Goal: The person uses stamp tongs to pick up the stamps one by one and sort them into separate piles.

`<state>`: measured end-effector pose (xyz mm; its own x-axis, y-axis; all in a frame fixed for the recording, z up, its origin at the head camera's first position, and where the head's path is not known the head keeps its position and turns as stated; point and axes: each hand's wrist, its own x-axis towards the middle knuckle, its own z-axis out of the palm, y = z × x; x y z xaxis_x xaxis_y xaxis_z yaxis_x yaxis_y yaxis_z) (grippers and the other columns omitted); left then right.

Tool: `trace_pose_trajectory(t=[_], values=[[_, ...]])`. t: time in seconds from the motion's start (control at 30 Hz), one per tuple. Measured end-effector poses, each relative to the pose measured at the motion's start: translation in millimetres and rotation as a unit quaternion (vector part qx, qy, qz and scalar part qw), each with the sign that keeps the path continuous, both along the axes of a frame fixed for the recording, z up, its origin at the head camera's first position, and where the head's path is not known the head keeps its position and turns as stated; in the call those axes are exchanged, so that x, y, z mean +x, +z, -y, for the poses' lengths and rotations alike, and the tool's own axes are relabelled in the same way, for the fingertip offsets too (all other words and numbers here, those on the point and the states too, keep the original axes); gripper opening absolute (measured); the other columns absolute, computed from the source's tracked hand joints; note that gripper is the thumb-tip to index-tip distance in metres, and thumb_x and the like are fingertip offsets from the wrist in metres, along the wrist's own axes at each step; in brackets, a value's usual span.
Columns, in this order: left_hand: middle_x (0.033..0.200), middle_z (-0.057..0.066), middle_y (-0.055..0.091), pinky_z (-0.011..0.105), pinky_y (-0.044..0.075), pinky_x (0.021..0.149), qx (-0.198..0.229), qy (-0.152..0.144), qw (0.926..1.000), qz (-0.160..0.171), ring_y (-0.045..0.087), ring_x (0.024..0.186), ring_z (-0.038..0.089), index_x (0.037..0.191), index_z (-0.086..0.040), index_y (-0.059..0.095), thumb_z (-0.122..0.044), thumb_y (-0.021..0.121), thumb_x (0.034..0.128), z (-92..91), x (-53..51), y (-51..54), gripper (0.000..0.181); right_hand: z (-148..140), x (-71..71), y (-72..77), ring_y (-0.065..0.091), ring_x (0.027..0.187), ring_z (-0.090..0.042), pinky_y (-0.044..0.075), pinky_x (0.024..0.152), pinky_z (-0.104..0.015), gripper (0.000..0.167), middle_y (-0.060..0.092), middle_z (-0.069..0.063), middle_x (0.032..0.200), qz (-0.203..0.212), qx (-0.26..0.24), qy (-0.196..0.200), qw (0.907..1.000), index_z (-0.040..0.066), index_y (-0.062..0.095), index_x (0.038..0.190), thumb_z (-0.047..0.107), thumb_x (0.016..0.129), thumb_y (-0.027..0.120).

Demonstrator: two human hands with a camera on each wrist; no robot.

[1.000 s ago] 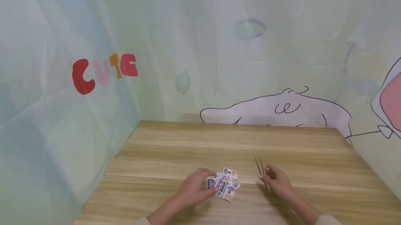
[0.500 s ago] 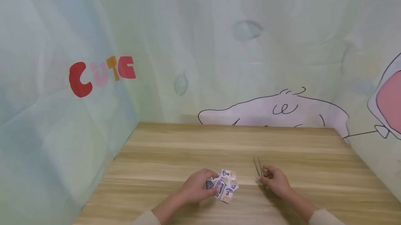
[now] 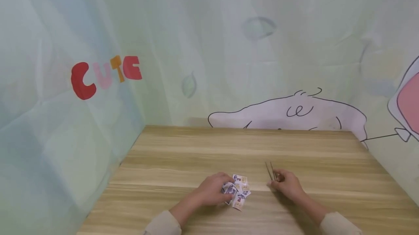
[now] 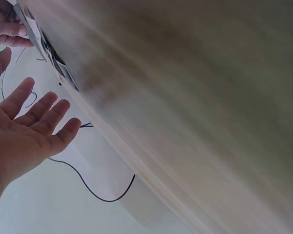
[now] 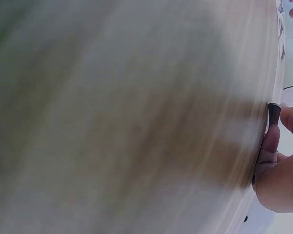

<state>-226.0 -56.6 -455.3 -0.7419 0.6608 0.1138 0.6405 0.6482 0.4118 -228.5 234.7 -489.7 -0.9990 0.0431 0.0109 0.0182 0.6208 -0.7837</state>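
Note:
A loose pile of small printed paper stamps lies on the wooden table, several of them overlapping. My left hand is at the left side of the pile, its fingertips over the nearest stamps and hiding some. In the left wrist view the fingers of that left hand are spread and fairly straight, with nothing gripped. To the right of the pile, my right hand holds a pair of thin metal tweezers between thumb and fingers. The tweezers' two prongs stand apart, pointing away from me.
The wooden table runs back to a pale printed cloth, which also hangs at the left and right sides. Coloured letters and a cartoon outline are printed on the cloth.
My left hand has shifted a little to the right, covering more of the stamps on the pile's left side. The right hand keeps hold of the tweezers and has hardly moved.

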Motion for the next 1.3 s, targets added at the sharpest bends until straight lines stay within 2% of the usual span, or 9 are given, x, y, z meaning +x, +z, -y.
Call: trace_pose_trajectory(t=[0.2,0.37,0.53,0.73,0.9,1.3], values=[[0.124,0.007,0.054,0.044,0.042,0.090,-0.055,0.001,0.9982,-0.023,0.051,0.111,0.023,0.123,-0.013,0.059,-0.036,0.068,0.0784,-6.1,-1.8,-4.3,0.051,0.3,-0.9,1.4,0.052,0.074,-0.019,0.048,0.061,-0.030,0.056,0.057,-0.006,0.081,-0.001,0.015,0.003,0.9999,-0.011,0.053,0.119,0.010,0.072,0.077],[0.129,0.009,0.050,0.049,0.039,0.092,-0.108,0.007,0.9927,-0.052,0.046,0.117,0.025,0.126,-0.017,0.058,-0.040,0.070,0.0746,-10.6,-1.2,-10.2,0.057,-0.6,-1.6,1.0,0.051,0.074,-0.019,0.047,0.059,-0.029,0.056,0.056,-0.006,0.081,0.006,0.020,0.000,0.9998,-0.012,0.054,0.118,0.010,0.072,0.077],[0.131,0.009,0.047,0.050,0.039,0.092,-0.137,0.000,0.9881,-0.071,0.043,0.119,0.026,0.128,-0.019,0.054,-0.049,0.070,0.0732,-13.8,0.3,-10.6,0.065,-2.7,-3.6,0.6,0.051,0.072,-0.019,0.048,0.058,-0.030,0.054,0.056,-0.006,0.080,0.006,0.023,-0.005,0.9997,-0.013,0.054,0.116,0.009,0.072,0.077],[0.137,0.010,0.041,0.056,0.039,0.090,-0.145,-0.009,0.9884,-0.044,0.040,0.122,0.030,0.132,-0.021,0.050,-0.055,0.069,0.0715,-15.7,2.8,-7.0,0.072,-2.1,-5.7,0.2,0.052,0.073,-0.018,0.047,0.058,-0.028,0.049,0.057,-0.005,0.079,0.005,0.015,-0.010,0.9998,-0.011,0.057,0.113,0.008,0.072,0.077],[0.140,0.012,0.039,0.054,0.042,0.088,-0.142,-0.006,0.9897,-0.019,0.040,0.122,0.031,0.133,-0.020,0.050,-0.052,0.071,0.0717,-17.5,4.2,-5.3,0.072,-1.3,-6.7,0.2,0.051,0.072,-0.017,0.047,0.057,-0.028,0.043,0.057,-0.004,0.078,-0.005,0.016,-0.003,0.9999,-0.010,0.060,0.109,0.007,0.073,0.076],[0.142,0.009,0.037,0.053,0.044,0.086,-0.154,-0.015,0.9879,-0.017,0.041,0.121,0.030,0.133,-0.024,0.051,-0.051,0.071,0.0719,-19.6,4.9,-7.8,0.070,1.6,-5.9,2.4,0.053,0.072,-0.018,0.047,0.058,-0.030,0.039,0.058,-0.005,0.078,-0.006,0.020,0.001,0.9998,-0.009,0.061,0.106,0.008,0.073,0.075]])
